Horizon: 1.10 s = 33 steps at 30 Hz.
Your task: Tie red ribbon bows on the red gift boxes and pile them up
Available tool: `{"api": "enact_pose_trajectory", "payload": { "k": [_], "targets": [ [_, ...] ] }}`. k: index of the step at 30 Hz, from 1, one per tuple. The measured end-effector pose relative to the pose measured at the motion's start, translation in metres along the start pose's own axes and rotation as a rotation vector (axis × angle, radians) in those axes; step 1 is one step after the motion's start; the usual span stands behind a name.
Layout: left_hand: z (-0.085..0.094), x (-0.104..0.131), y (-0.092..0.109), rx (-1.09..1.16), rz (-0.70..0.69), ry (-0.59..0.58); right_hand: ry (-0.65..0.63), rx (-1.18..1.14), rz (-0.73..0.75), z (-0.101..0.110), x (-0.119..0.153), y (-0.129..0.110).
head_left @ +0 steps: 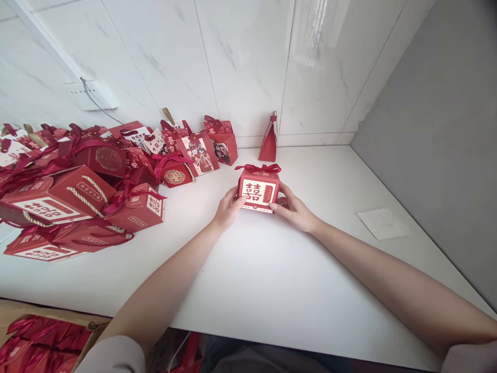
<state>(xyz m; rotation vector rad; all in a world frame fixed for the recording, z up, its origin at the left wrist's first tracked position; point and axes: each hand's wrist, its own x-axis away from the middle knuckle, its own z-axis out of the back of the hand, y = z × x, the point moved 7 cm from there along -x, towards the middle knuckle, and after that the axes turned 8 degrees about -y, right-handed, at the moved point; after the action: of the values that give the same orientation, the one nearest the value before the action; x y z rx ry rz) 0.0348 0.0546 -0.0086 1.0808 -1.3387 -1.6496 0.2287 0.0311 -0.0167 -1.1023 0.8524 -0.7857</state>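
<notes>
The far face and base of the small red gift box point(258, 190) are out of sight, and its smaller lettering is too fine to read. The box stands upright on the white table point(272, 280), toward the back wall; its front panel is cream with a large red double-character emblem, and a red ribbon bow sits on top. The left hand point(227, 210) grips its left side with curled fingers; the right hand point(294, 210) likewise clasps the right side. A heap of similar red boxes point(77, 191) runs off the left edge.
</notes>
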Motion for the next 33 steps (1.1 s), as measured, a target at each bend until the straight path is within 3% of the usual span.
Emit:
{"api": "enact_pose_trajectory", "payload": {
  "k": [33],
  "targets": [
    [-0.0020, 0.0004, 0.0020, 0.042, 0.007, -0.004, 0.006, 0.006, -0.008, 0.0011, 0.0001, 0.0008]
  ]
}}
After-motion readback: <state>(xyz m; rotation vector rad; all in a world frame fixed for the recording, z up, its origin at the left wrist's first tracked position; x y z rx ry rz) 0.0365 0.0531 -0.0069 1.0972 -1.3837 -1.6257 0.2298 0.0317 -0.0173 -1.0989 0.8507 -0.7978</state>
